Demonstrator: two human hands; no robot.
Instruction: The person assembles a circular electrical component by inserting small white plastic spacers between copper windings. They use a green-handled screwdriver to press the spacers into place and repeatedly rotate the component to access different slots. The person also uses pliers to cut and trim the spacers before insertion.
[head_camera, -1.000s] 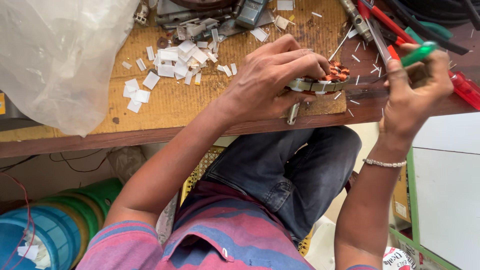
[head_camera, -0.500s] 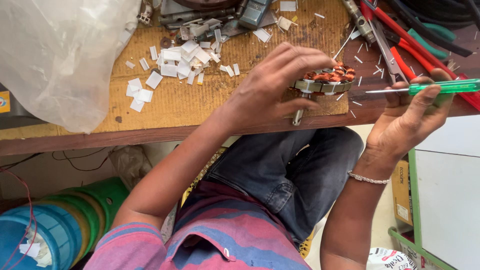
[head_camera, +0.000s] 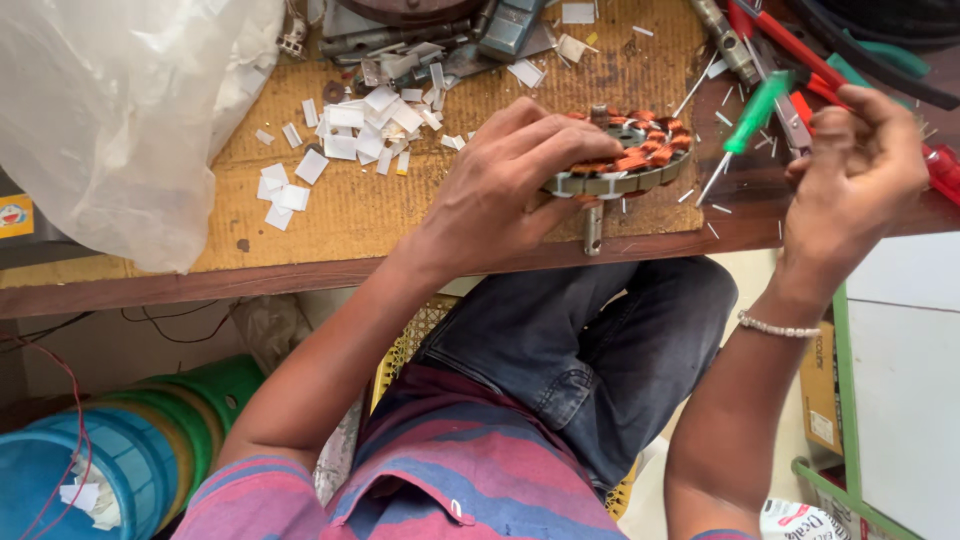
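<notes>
Down at the counter (head_camera: 330, 262) edge, my left hand (head_camera: 500, 185) curls over a round motor stator (head_camera: 625, 160) with copper windings, fingers (head_camera: 560, 135) closed across its top so that much of the near half is hidden under them. Its steel shaft (head_camera: 593, 228) pokes down past the counter's front edge, and only the far arc of orange coils shows clearly. My right hand (head_camera: 850, 170) is raised just to the right, fingers bent around the top of a green-handled screwdriver (head_camera: 750, 120); the grip itself is turned away from me, so I cannot tell how tightly it is closed. The screwdriver's thin blade slants down toward the stator's right rim, its tip near but apart from it as far as I can make out. White paper slips (head_camera: 355, 125) lie scattered on the yellow mat behind, a crumpled clear plastic bag (head_camera: 120, 120) covers the left corner, and red-handled tools (head_camera: 790, 45) are cut off by the top edge.
</notes>
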